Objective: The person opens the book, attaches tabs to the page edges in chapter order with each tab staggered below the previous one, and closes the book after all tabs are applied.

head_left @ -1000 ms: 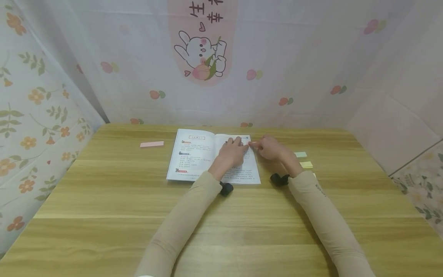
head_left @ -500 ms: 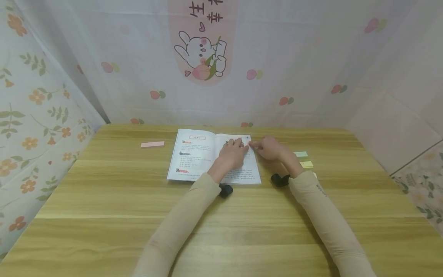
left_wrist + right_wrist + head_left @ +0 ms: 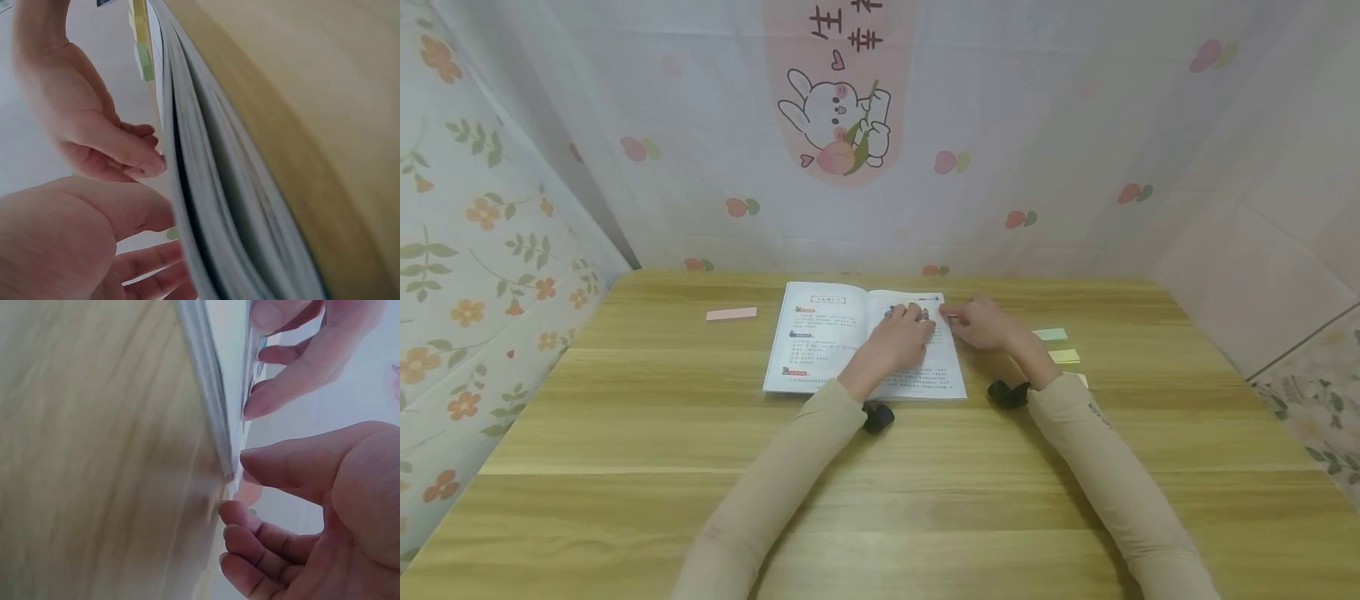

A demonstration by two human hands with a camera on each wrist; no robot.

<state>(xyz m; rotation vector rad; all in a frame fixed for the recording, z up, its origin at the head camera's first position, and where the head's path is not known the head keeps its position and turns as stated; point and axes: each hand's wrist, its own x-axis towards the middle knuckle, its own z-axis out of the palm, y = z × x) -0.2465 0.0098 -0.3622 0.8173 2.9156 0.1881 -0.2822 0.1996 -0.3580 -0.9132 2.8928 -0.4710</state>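
A book (image 3: 812, 333) lies open on the table, with printed text and small coloured headings. My left hand (image 3: 895, 342) rests on its right page, fingers spread and partly over a small picture. At that page's outer edge is my right hand (image 3: 981, 323). In the right wrist view the right hand's thumb (image 3: 281, 462) meets the upper side of the book's edge (image 3: 219, 412), with the fingers curled just below it. The left wrist view shows the book's thick page stack (image 3: 212, 162) side-on, both hands beyond it.
A pink paper strip (image 3: 732, 314) lies left of the book. Right of it, beside my right forearm, are a green sticky-note pad (image 3: 1051, 334) and a yellow one (image 3: 1064, 357). A printed curtain (image 3: 1037, 125) hangs behind the table's far edge.
My left hand has slid slightly to the left and toward me across the page, uncovering more of the picture. My right hand stays at the page edge with only a small shift.
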